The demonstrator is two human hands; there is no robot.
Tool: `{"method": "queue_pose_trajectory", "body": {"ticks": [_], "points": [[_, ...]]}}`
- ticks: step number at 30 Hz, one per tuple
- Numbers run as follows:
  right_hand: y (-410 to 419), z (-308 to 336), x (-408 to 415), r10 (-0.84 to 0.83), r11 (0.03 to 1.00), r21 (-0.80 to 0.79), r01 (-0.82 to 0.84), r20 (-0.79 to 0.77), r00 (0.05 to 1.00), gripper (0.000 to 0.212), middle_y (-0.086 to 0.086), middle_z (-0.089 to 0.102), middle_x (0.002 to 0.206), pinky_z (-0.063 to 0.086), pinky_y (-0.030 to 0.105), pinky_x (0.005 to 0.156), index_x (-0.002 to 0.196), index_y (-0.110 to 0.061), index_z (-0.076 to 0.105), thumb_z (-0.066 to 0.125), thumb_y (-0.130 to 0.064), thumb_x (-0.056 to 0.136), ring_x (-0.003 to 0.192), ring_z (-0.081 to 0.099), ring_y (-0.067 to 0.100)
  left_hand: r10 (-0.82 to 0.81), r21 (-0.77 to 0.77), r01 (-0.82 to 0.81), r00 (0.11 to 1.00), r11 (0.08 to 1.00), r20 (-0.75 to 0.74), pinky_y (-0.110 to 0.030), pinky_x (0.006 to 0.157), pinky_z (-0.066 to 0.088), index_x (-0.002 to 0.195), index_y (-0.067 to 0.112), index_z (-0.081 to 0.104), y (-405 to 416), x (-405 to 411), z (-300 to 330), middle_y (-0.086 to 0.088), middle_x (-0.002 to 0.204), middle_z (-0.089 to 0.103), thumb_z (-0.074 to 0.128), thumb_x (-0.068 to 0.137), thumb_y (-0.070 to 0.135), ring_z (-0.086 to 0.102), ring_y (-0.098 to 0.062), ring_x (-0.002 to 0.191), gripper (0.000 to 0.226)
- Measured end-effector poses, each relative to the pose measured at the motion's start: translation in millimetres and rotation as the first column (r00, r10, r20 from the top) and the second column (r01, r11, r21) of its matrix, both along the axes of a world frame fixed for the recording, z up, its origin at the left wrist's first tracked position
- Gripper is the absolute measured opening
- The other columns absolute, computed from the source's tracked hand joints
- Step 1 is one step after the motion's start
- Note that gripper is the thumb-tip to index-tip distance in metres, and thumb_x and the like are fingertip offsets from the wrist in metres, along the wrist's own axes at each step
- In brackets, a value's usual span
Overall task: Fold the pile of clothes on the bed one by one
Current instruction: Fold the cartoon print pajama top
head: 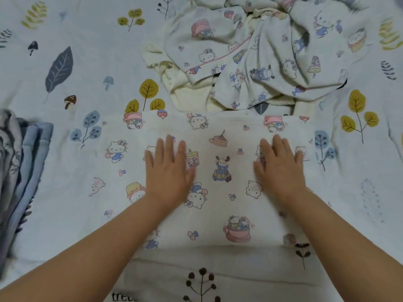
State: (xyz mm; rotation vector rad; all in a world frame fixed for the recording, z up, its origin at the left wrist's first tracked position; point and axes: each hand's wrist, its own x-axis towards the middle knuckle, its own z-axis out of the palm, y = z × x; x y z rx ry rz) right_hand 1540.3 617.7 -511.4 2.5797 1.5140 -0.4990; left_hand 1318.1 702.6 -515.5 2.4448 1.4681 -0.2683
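Your left hand [169,171] and right hand [280,171]: fingers straight, spread, pressed flat on the white cartoon-print folded garment [218,136] before you. Beyond it: crumpled pile of matching printed and cream clothes [250,57]. Underneath: leaf-patterned white bedsheet [87,62]. Left edge: stacked blue-grey folded fabrics [19,171].

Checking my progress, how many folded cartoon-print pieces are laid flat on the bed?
1: the folded cartoon-print garment under the left hand and right hand. The unfolded pile behind may hide more.
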Motion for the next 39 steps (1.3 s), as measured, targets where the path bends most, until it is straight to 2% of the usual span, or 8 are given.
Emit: {"method": "queue_pose_trajectory", "body": {"ticks": [3, 10, 15, 20, 23, 28, 33, 39], "points": [[-30.4, 14.9, 2.6, -0.158, 0.982, 0.11, 0.156, 0.004, 0.988, 0.044, 0.013, 0.037, 0.132, 0.033, 0.049, 0.1, 0.129, -0.014, 0.036, 0.043, -0.026, 0.088, 0.124, 0.034, 0.03, -0.144, -0.012, 0.146, 0.98, 0.989, 0.135, -0.054, 0.112, 0.009, 0.149, 0.016, 0.021, -36.1, 13.5, 9.6, -0.015, 0.156, 0.009, 0.009, 0.084, 0.054, 0.008, -0.036, 0.144, 0.076], [-87.4, 35.5, 12.0, -0.553, 0.833, -0.186, 0.521, -0.25, 0.795, 0.059, 0.018, 0.05, 0.124, 0.039, 0.038, 0.077, 0.14, -0.01, 0.023, 0.044, -0.039, 0.092, 0.098, 0.051, 0.034, -0.218, -0.195, 0.224, 0.975, 0.955, 0.051, -0.039, 0.106, -0.021, 0.131, 0.037, -0.034, -67.9, 15.1, -12.9, 0.004, 0.141, -0.04, -0.038, 0.055, 0.073, -0.038, -0.017, 0.13, 0.083], [-83.2, 54.1, 21.7, -0.667, 0.737, -0.3, 0.606, -0.464, 0.582, 0.057, 0.009, 0.061, 0.104, 0.05, 0.034, 0.075, 0.12, -0.002, 0.046, 0.068, -0.034, 0.078, 0.088, 0.058, 0.022, -0.217, -0.228, 0.215, 0.976, 0.95, 0.016, -0.039, 0.107, -0.021, 0.129, 0.035, -0.034, -67.2, 19.7, -9.6, 0.004, 0.139, -0.04, -0.021, 0.063, 0.066, -0.039, -0.015, 0.127, 0.074], [-71.1, 91.4, 3.0, -0.54, 0.83, -0.183, 0.527, -0.498, 0.678, 0.035, 0.021, 0.068, 0.097, 0.054, 0.046, 0.076, 0.1, 0.004, 0.063, 0.071, -0.015, 0.071, 0.087, 0.066, 0.035, -0.151, -0.352, 0.143, 0.989, 0.925, 0.004, -0.044, 0.114, -0.01, 0.144, 0.03, -0.019, -61.4, 26.3, 5.0, -0.001, 0.154, -0.025, 0.013, 0.09, 0.061, -0.028, -0.02, 0.139, 0.071], [-55.9, 120.2, -25.1, -0.411, 0.893, -0.029, 0.449, -0.459, 0.788, 0.029, 0.004, 0.062, 0.093, 0.052, 0.044, 0.08, 0.098, -0.013, 0.053, 0.068, -0.017, 0.073, 0.087, 0.059, 0.026, 0.057, -0.496, 0.079, 0.966, 0.865, 0.254, -0.033, 0.115, 0.007, 0.15, 0.024, 0.006, -53.8, 31.6, 41.3, -0.002, 0.158, 0.005, 0.036, 0.099, 0.038, 0.002, -0.019, 0.145, 0.061], [-19.4, 160.5, -102.1, 0.03, 0.987, 0.158, 0.003, -0.206, 0.978, 0.033, 0.003, 0.06, 0.105, 0.037, 0.029, 0.075, 0.114, -0.023, 0.047, 0.057, -0.017, 0.083, 0.101, 0.055, 0.026, 0.549, -0.76, 0.08, 0.643, 0.645, 0.534, -0.034, 0.109, 0.035, 0.137, 0.045, 0.038, -29.0, 10.4, 97.6, 0.009, 0.139, 0.049, 0.035, 0.097, 0.047, 0.05, -0.012, 0.124, 0.039], [1.8, 135.9, -180.2, 0.32, 0.931, 0.195, -0.307, -0.037, 0.947, 0.049, 0.021, 0.064, 0.103, 0.045, 0.05, 0.093, 0.119, -0.004, 0.055, 0.072, -0.014, 0.073, 0.1, 0.057, 0.037, 0.777, -0.842, 0.008, 0.382, 0.539, 0.501, -0.028, 0.083, 0.049, 0.113, 0.034, 0.06, -1.4, -35.5, 98.7, 0.01, 0.101, 0.072, 0.02, 0.097, 0.052, 0.068, -0.012, 0.097, 0.047], [-12.3, 107.4, -179.0, 0.313, 0.945, 0.108, -0.309, -0.579, 0.753, 0.051, 0.005, 0.046, 0.135, 0.029, 0.04, 0.104, 0.138, -0.023, 0.036, 0.052, -0.034, 0.091, 0.127, 0.035, 0.025, 0.92, -0.926, -0.22, 0.316, 0.308, 0.231, -0.043, 0.095, 0.046, 0.106, 0.013, 0.063, 5.8, -70.0, 58.7, -0.013, 0.106, 0.07, 0.03, 0.09, 0.065, 0.064, -0.03, 0.101, 0.063]]}}
